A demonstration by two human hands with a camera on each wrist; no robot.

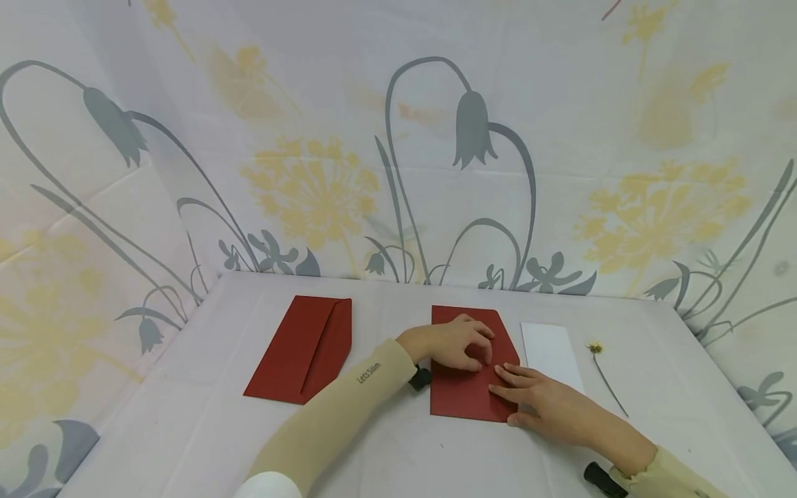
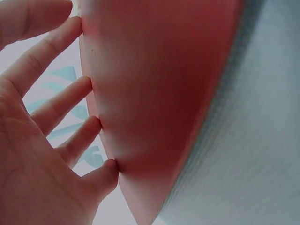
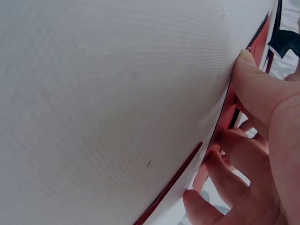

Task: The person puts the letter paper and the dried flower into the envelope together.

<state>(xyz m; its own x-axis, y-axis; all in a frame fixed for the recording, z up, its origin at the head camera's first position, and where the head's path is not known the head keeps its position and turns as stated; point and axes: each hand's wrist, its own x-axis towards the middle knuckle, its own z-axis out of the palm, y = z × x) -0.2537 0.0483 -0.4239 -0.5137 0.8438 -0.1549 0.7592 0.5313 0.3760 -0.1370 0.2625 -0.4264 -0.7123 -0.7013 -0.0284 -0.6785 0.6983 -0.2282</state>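
A red envelope (image 1: 451,398) lies in the middle of the white table, its tapered side to the right. My left hand (image 1: 457,346) rests across it with fingers bent and spread. In the left wrist view, several fingertips (image 2: 96,123) touch its red paper (image 2: 154,93). My right hand (image 1: 554,404) lies at the envelope's right side, index and middle fingers extended onto the paper and the thumb by the lower right corner. In the right wrist view its thumb and fingers (image 3: 229,176) meet the red paper (image 3: 227,110). Neither hand visibly grips anything.
A second red envelope (image 1: 283,353) lies to the left, its tapered side facing right. A white card (image 1: 551,349) sits partly behind the right hand. Farther right is a yellow flower (image 1: 596,348) on a thin stem. A flower-printed cloth (image 1: 436,207) hangs behind the table.
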